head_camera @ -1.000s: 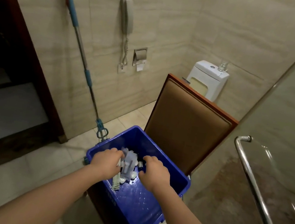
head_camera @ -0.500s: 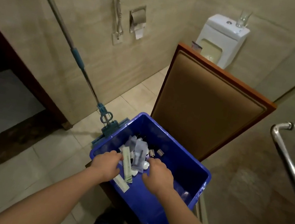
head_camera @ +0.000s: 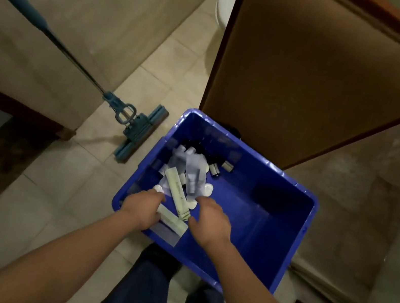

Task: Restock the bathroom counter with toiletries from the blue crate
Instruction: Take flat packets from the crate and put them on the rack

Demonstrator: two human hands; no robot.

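Looking straight down, the view has the blue crate point(head_camera: 312, 211) just past centre, toward four o'clock. The toiletries point(head_camera: 191, 173) lie heaped in its ten o'clock corner, and the rest of its bottom is bare blue plastic. The heap is made of translucent sachets, small white caps point(head_camera: 207, 188) and a few dark bottles point(head_camera: 214, 171) against the far wall.

The left hand point(head_camera: 142, 206) sits over the crate's eight o'clock rim with its fingers curled. Its grip is closed around one end of a long cream packet point(head_camera: 173, 221), which sticks out toward four o'clock. A clear sachet point(head_camera: 165, 234) lies under that packet, against the near wall.

The right hand point(head_camera: 210, 222) is at three o'clock from the left, close beside it, with its knuckles up and its fingers bent down into the crate. A second cream packet point(head_camera: 176, 190) runs from the heap down between the two hands, and its dark-printed end stops at the right fingertips. Whether that grip has hold of it, or of anything, cannot be told, since the fingers hide their own undersides.

A blue mop point(head_camera: 141, 130) rests its head on the tiled floor point(head_camera: 62, 180) at ten o'clock from the crate, and its pole slants off to the picture's left edge. A brown padded chair back point(head_camera: 326, 80) with a wooden frame rises at twelve o'clock. The white curve of a toilet point(head_camera: 224, 0) shows at eleven. Dark trouser legs point(head_camera: 139, 293) stand at six o'clock.
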